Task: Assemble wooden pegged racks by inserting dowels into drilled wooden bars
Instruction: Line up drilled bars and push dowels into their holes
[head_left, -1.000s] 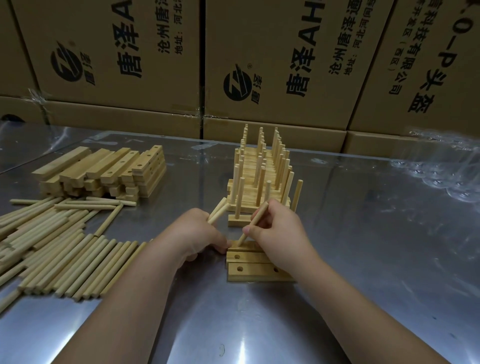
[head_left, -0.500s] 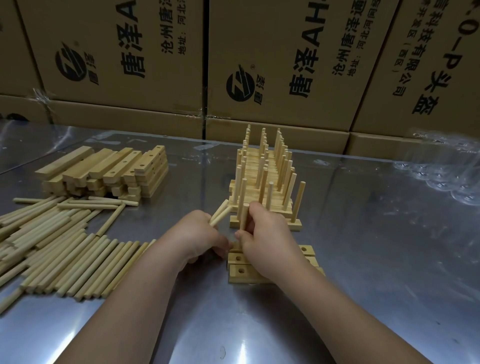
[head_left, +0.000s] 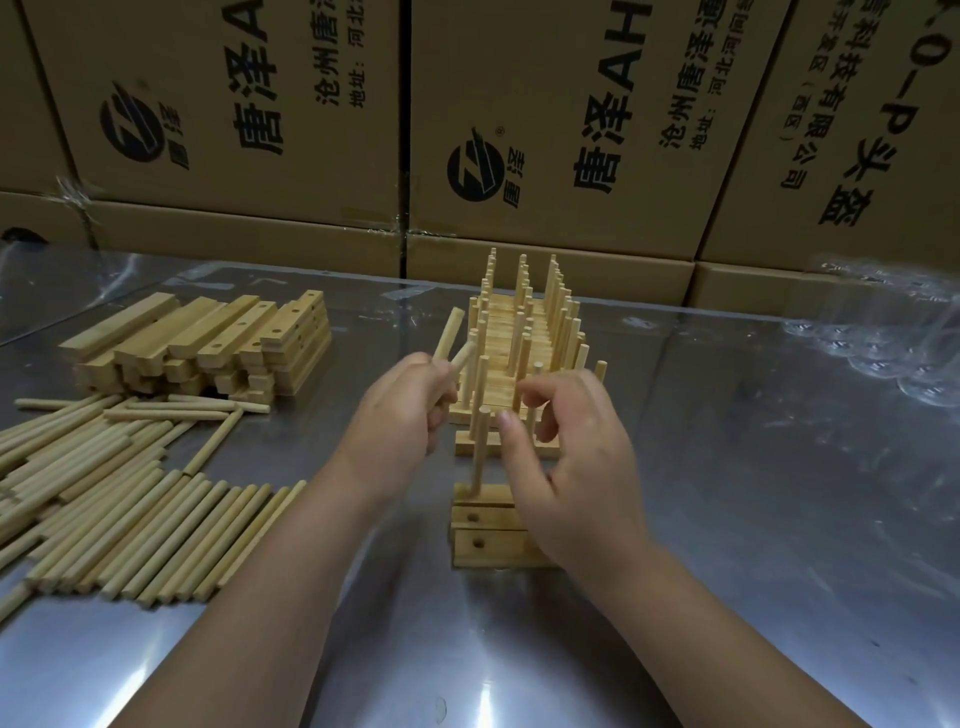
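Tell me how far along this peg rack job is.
Done: a row of finished racks stands at the back. In hand: one dowel stands upright in the farthest of three front bars; the right hand hovers beside it empty, the left hand grips two spare dowels. To do: visible holes in the two nearer bars are empty, plus a stack of bars and many loose dowels.

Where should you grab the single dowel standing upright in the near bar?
Pinch the upright dowel near its free top, from the right: its foot is sunk in the drilled bar, and the left hand, gripping spare dowels, crowds its left.
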